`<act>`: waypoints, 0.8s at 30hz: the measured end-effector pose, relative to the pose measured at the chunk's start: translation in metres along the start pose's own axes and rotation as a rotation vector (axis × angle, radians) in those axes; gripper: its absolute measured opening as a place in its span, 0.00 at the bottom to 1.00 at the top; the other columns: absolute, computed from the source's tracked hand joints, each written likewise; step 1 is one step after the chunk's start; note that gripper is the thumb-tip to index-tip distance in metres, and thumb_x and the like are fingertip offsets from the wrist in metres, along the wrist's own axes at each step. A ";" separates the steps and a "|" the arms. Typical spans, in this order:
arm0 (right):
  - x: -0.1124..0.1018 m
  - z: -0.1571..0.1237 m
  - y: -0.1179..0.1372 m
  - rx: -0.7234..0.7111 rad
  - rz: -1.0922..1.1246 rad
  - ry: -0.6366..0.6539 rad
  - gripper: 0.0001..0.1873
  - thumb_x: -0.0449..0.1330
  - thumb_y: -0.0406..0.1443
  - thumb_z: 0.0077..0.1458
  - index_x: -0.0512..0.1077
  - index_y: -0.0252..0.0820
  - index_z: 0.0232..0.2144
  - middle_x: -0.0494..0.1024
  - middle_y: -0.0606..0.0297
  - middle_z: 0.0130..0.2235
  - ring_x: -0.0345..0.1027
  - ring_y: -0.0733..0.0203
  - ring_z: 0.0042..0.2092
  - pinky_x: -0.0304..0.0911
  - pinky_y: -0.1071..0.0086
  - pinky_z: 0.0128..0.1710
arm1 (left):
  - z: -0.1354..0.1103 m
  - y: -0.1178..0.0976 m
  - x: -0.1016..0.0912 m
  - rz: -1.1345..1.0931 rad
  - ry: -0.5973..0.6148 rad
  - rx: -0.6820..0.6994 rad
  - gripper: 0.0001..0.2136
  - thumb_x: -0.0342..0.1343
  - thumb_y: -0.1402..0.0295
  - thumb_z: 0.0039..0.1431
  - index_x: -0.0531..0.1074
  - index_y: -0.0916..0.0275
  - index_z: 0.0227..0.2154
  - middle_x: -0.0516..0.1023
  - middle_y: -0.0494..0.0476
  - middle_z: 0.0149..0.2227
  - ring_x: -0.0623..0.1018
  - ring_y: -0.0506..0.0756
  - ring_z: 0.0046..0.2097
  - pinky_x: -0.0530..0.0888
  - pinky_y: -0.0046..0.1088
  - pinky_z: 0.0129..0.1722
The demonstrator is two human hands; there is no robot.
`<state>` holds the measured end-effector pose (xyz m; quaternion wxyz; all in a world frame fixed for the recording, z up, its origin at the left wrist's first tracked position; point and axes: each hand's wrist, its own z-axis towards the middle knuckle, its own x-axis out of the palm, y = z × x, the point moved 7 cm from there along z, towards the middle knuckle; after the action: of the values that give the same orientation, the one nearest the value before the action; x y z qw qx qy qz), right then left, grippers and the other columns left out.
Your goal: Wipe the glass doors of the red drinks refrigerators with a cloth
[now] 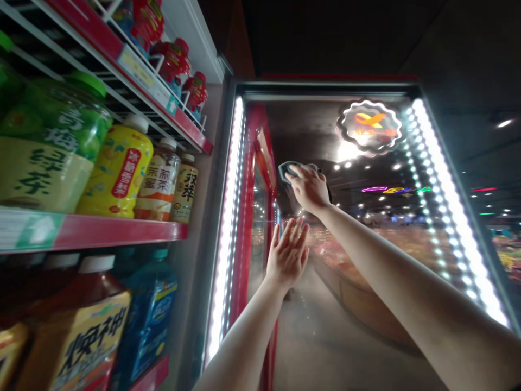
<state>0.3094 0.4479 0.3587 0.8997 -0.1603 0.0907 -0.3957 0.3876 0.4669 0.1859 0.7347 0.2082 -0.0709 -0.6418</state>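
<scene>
In front of me stands a glass door (301,130) with bright light strips down both sides. High on the pane, my right hand (308,187) presses a dark grey cloth (286,170) to the glass, its fingers lying over it. Part of the cloth is hidden under that hand. Below and slightly left, my left hand (287,254) is open, its fingers stretched upward and its palm against or very near the pane. Nothing shows in it.
On the left, drink bottles (116,168) stand on a shelf with a red edge (130,232). Larger bottles (95,320) fill the shelf below, and red-capped bottles (173,60) sit above. A round sticker (369,127) is at the door's upper right.
</scene>
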 end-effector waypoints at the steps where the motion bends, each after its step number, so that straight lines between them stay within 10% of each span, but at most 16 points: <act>1: 0.002 -0.007 0.007 -0.106 0.014 0.062 0.24 0.52 0.34 0.64 0.74 0.57 0.58 0.70 0.67 0.66 0.58 0.44 0.64 0.59 0.47 0.57 | -0.002 0.001 -0.001 -0.009 0.011 0.014 0.31 0.43 0.61 0.72 0.41 0.59 0.74 0.46 0.54 0.75 0.47 0.59 0.75 0.52 0.49 0.74; 4: -0.005 -0.029 -0.007 -0.196 0.019 0.113 0.21 0.55 0.33 0.62 0.78 0.56 0.53 0.74 0.67 0.62 0.64 0.47 0.60 0.61 0.50 0.55 | -0.016 0.011 -0.008 -0.035 0.016 0.054 0.31 0.45 0.62 0.72 0.43 0.58 0.74 0.45 0.54 0.75 0.47 0.59 0.75 0.53 0.49 0.73; 9: -0.011 -0.011 -0.068 0.348 -0.016 -0.177 0.22 0.52 0.33 0.61 0.79 0.49 0.52 0.74 0.60 0.62 0.65 0.40 0.58 0.62 0.46 0.52 | -0.053 0.048 -0.019 0.029 -0.053 -0.059 0.32 0.45 0.64 0.72 0.41 0.56 0.74 0.50 0.53 0.74 0.48 0.59 0.75 0.49 0.50 0.74; 14: 0.027 0.038 0.014 0.163 0.051 -0.092 0.25 0.50 0.34 0.65 0.71 0.51 0.61 0.66 0.58 0.68 0.54 0.39 0.67 0.58 0.41 0.57 | -0.063 0.057 -0.014 0.110 -0.028 -0.094 0.33 0.46 0.59 0.71 0.40 0.56 0.74 0.51 0.52 0.74 0.50 0.61 0.75 0.47 0.49 0.75; 19: 0.035 0.006 0.078 -0.275 0.116 0.051 0.22 0.54 0.31 0.60 0.78 0.54 0.53 0.74 0.63 0.62 0.62 0.45 0.61 0.58 0.49 0.53 | -0.060 0.052 -0.013 0.145 0.015 -0.101 0.33 0.43 0.57 0.72 0.40 0.57 0.74 0.51 0.53 0.74 0.49 0.62 0.75 0.51 0.51 0.73; 24: 0.022 0.013 0.033 0.136 0.075 -0.134 0.17 0.54 0.31 0.59 0.81 0.48 0.43 0.80 0.59 0.54 0.66 0.44 0.54 0.58 0.51 0.48 | -0.062 0.050 -0.014 0.157 -0.019 -0.098 0.34 0.43 0.56 0.71 0.39 0.59 0.74 0.50 0.55 0.75 0.50 0.62 0.75 0.52 0.51 0.73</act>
<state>0.3508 0.4552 0.3585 0.9267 -0.1213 0.0092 -0.3555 0.4543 0.4988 0.1524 0.7913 0.1596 -0.0625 -0.5869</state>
